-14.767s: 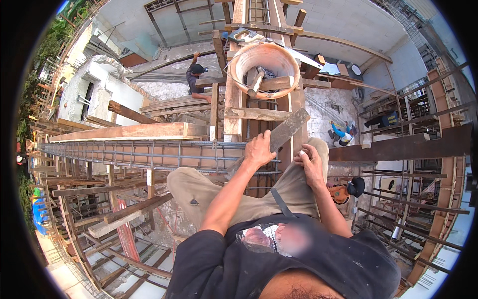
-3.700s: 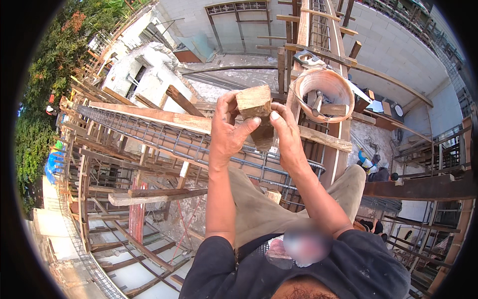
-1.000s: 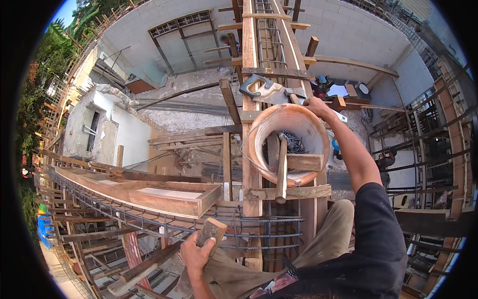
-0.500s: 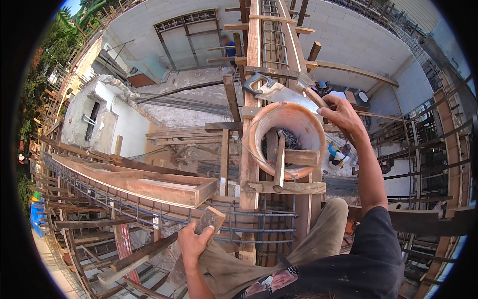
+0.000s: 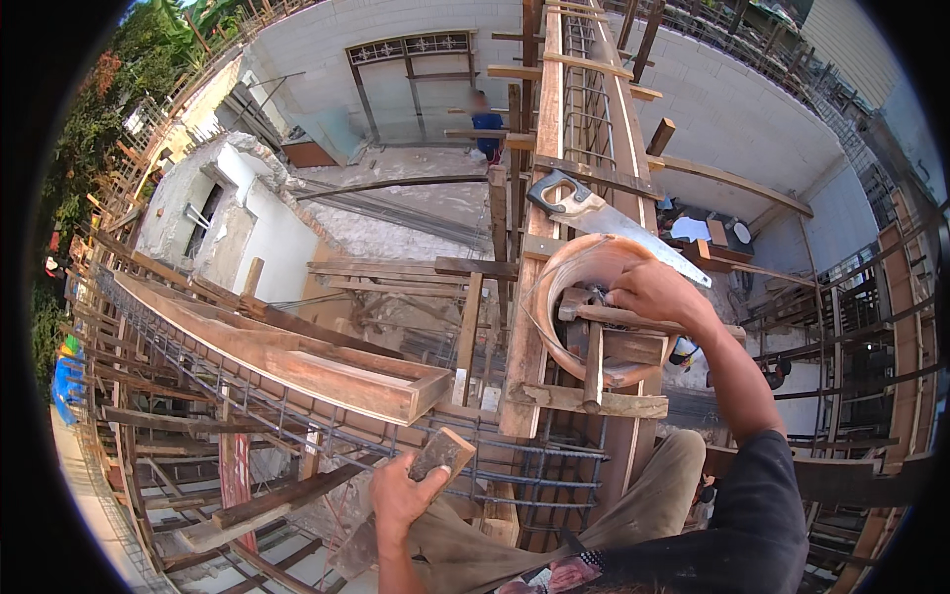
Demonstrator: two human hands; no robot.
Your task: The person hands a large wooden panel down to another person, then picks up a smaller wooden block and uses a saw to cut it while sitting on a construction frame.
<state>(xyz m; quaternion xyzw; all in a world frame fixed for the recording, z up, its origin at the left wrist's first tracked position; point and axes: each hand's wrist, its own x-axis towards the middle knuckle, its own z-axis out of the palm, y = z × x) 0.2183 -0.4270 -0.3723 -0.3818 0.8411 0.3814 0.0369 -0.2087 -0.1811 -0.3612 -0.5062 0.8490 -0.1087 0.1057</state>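
My left hand [image 5: 404, 492] is closed around a short wooden board [image 5: 443, 453], held above my knee beside the formwork. My right hand [image 5: 653, 294] reaches into the orange bucket [image 5: 547, 327], fingers bent down inside the rim. A hammer [image 5: 633, 315] lies under that hand, its head over the bucket's middle and its handle running back below my wrist; the hand appears closed on it. My fingertips are partly hidden. Another wooden handle [image 5: 593, 371] leans out over the bucket's near rim, beside a wood block [image 5: 633, 346]. A handsaw [image 5: 633, 233] rests just beyond the bucket.
The bucket stands on timber beam formwork [image 5: 520, 366] high above the ground. Steel rebar [image 5: 534, 465] crosses in front of me. A wooden formwork frame [image 5: 327, 371] extends left. Below, a person in blue [image 5: 486, 127] stands near a wall.
My right hand has brought the hammer down from above the saw into the bucket. My left hand still holds the board. The view has shifted, moving the scene rightward and down.
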